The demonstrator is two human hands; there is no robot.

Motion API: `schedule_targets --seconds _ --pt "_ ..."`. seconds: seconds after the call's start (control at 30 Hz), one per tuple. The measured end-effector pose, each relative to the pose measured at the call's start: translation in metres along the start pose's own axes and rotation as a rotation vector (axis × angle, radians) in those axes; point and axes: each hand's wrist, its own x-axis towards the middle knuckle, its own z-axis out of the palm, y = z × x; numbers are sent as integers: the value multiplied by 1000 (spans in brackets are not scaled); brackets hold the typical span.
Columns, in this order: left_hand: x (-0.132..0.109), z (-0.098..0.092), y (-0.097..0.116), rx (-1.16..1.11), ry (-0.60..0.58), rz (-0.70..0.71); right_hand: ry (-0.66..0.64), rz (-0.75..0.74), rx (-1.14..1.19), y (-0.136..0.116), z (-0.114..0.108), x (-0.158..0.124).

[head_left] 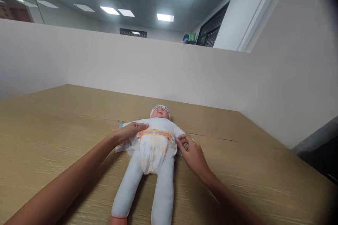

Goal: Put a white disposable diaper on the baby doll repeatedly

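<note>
A baby doll [165,123] in a white suit lies on its back on the table, head away from me and legs toward me. Around its hips sits a white diaper [154,151] with an orange printed waistband. My left hand [130,132] lies at the doll's side, fingers stretched flat over its belly just above the waistband. At the opposite side, my right hand [188,149] pinches the diaper's edge near the waist, thumb against fingers. Loose white diaper material spreads out beneath my left wrist.
The wooden table [66,126] has a seam running across it behind the doll's waist. A pale partition wall [132,66] closes off the far side, and another wall [285,77] stands at the right. A dark object [319,158] is at the right edge.
</note>
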Motion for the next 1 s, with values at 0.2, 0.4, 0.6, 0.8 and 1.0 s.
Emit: schedule_targets --seconds 0.2,0.4,0.6,0.8,1.0 --pt "0 -1 0 222 147 73 -45 -82 -427 11 -11 -30" --pt "3 30 23 614 571 368 -92 -15 -553 4 -10 -32" --pt "5 94 55 984 170 696 -139 153 -445 7 -14 -31" --pt "15 117 40 1252 105 540 -104 156 -423 8 -12 -33" --pt "15 115 36 1247 140 542 -93 212 -391 11 -12 -33"
